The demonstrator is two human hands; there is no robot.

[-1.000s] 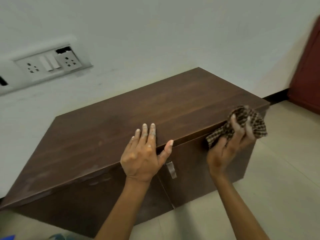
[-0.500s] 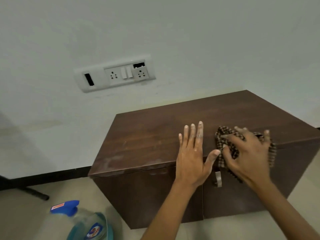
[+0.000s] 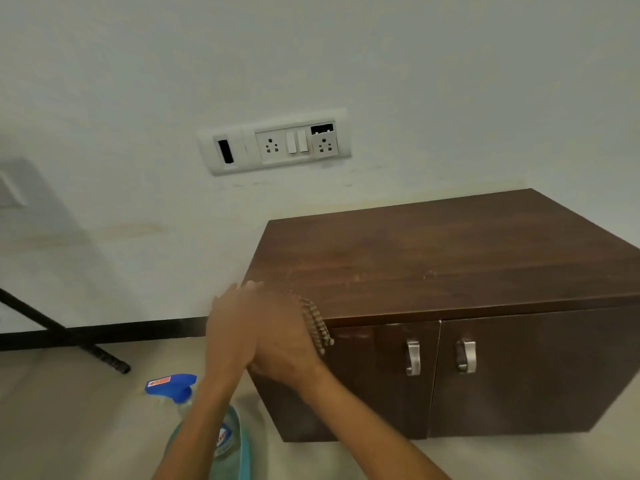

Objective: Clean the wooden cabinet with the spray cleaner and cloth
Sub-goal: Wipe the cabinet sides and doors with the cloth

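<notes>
The dark wooden cabinet (image 3: pixel 450 265) stands on the floor against the white wall, its two doors closed. My right hand (image 3: pixel 282 341) holds the brown checked cloth (image 3: pixel 317 327) against the top's front-left corner; a strip of cloth hangs over the front edge. Just to its left, my left hand (image 3: pixel 228 320) is at the cabinet's left edge with fingers extended, partly overlapped by the right hand. Both hands are motion-blurred. The spray cleaner (image 3: pixel 171 386), with a blue trigger head, stands on the floor to the lower left, its body partly hidden behind my left forearm.
Two metal handles (image 3: pixel 412 356) sit where the doors meet. A white socket panel (image 3: pixel 277 143) is on the wall above the cabinet. A black rod (image 3: pixel 62 330) slants down to the floor at left, in front of the black skirting. Beige tiled floor surrounds the cabinet.
My right hand swept the cloth leftward along the top's front edge to the left corner. My left hand slid left with it. The view shifted, bringing the spray cleaner further into view.
</notes>
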